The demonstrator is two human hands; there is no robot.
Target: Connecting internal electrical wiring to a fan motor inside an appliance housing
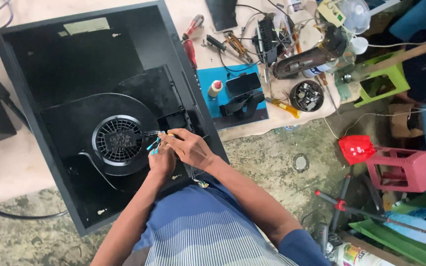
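A large black metal housing [50, 64] lies open on the bench, with a round black blower fan [118, 140] set in its middle. A bundle of thin wires with blue ends [153, 144] comes out beside the fan. My left hand [161, 160] pinches those wires from below. My right hand [189, 148] lies over them, its fingertips closed on the wire ends just right of the fan grille. Both hands touch each other above the housing's front edge.
Red-handled pliers [190, 42], screwdrivers and a small glue bottle [215, 88] lie on a blue mat [208, 101] behind the housing. A round tin of parts [306, 95], a red plastic stool [404, 170] and a red bag [356, 149] are to the right.
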